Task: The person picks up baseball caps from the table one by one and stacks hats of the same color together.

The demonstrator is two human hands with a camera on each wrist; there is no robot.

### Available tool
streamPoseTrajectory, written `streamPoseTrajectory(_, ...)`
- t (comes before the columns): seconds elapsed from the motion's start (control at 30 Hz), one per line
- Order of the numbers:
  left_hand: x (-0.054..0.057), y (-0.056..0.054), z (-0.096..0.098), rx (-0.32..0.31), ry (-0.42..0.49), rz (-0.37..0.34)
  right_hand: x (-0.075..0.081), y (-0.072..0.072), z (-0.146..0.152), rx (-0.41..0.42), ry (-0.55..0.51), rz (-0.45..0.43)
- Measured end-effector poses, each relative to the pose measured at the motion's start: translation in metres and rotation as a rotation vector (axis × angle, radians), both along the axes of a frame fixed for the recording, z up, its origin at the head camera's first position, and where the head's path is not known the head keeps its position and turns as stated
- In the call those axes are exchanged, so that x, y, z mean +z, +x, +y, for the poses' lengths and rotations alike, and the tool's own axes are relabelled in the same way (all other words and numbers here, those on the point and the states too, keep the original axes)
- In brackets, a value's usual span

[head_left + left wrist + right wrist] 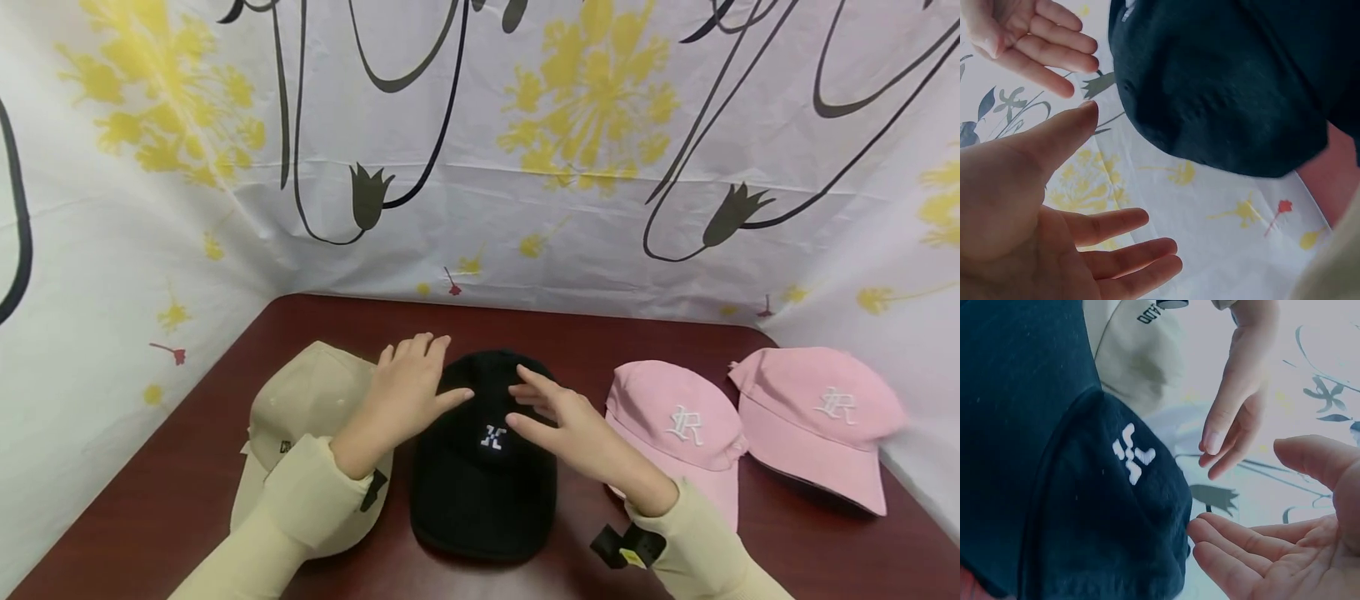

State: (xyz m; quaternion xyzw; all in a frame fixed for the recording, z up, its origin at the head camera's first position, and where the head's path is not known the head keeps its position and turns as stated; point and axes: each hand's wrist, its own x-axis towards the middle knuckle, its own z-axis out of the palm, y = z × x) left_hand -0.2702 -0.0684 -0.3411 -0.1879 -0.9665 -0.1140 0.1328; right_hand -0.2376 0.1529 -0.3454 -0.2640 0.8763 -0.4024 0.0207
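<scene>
A black baseball cap [483, 508] with a small white emblem lies in the middle of the table, its brim toward me. My left hand [408, 392] is over its left side, fingers extended and thumb spread. Across from it, my right hand [573, 425] is at the cap's right side, fingers loosely extended and palm turned inward. Neither hand grips anything. In the right wrist view the fingertips of the right hand [1266, 556] come right at the edge of the crown [1147, 525]. The left wrist view shows the left hand [1054, 206] below the dark cap [1210, 87], fingers apart.
Left of the black cap sits a beige cap [300, 408], partly covered by my left forearm. Two pink caps, one nearer [660, 404] and one farther right [825, 408], lie on the dark red table [360, 321]. A white patterned cloth [480, 225] hangs behind and along the sides.
</scene>
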Motion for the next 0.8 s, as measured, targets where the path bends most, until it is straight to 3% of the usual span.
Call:
streamPoseTrajectory(0.57,-0.005,-0.009,0.038,-0.066,0.052,-0.044,-0.011,0.001,0.036,-0.066,-0.115,-0.047)
streamPoseTrajectory(0.8,-0.004,-0.009,0.058,-0.101,0.046,-0.068,-0.014,0.003,0.052,-0.095,-0.098,-0.046)
